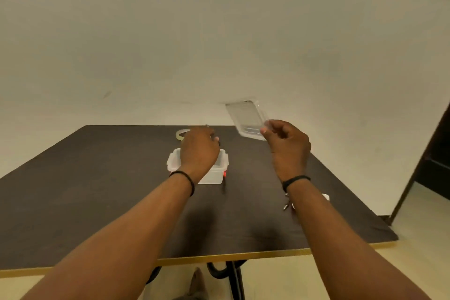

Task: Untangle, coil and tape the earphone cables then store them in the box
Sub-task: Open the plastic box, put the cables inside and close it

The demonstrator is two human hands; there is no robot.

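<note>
A small clear plastic box (pixel 214 174) stands open on the dark table (pixel 97 190) near its middle. My right hand (pixel 287 143) pinches the box's clear lid (pixel 246 118) by a corner and holds it tilted in the air above the table's far right. My left hand (pixel 198 148) hovers over the box with fingers curled around something dark, mostly hidden. A roll of clear tape (pixel 181 133) lies just behind my left hand. An earphone jack (pixel 285 206) and a white earphone piece (pixel 325 197) peek out from under my right forearm.
A small red item (pixel 224 174) lies against the box's right side. The table's front edge (pixel 219 257) has a light wood trim, with black legs below. A dark door frame (pixel 428 153) stands at the right, and a plain wall rises behind the table.
</note>
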